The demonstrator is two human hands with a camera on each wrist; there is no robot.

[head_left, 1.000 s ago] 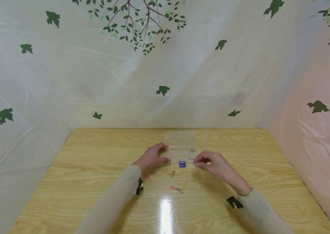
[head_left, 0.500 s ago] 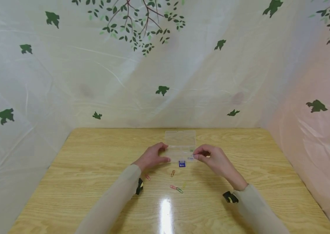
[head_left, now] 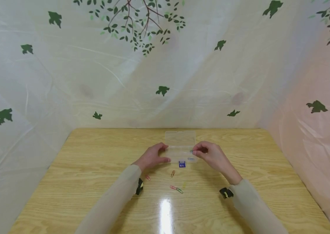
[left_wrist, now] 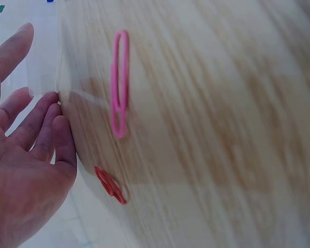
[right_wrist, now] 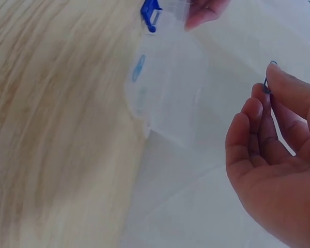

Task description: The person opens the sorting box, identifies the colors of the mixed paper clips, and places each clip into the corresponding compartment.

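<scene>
A clear plastic box [head_left: 180,152] lies with its lid open at the middle of the wooden table [head_left: 95,169]. My left hand [head_left: 152,156] holds the box's left end between thumb and fingers [left_wrist: 46,116]. Over the box's right end, my right hand [head_left: 210,153] pinches a small blue paper clip [right_wrist: 267,85] between thumb and forefinger. Another blue paper clip [right_wrist: 138,67] lies inside the box [right_wrist: 168,93]. A blue binder clip [head_left: 182,164] sits on the table just in front of the box.
Loose paper clips lie on the table in front of my hands: an orange one [head_left: 172,174], a red one [head_left: 147,177], a pink-and-green pair [head_left: 176,189] and a yellow one [head_left: 184,185]. A printed plastic sheet [head_left: 165,65] walls in the table.
My right hand has lifted from the table beside the binder clip and moved back over the box's right end, carrying the blue paper clip. The left hand has stayed put.
</scene>
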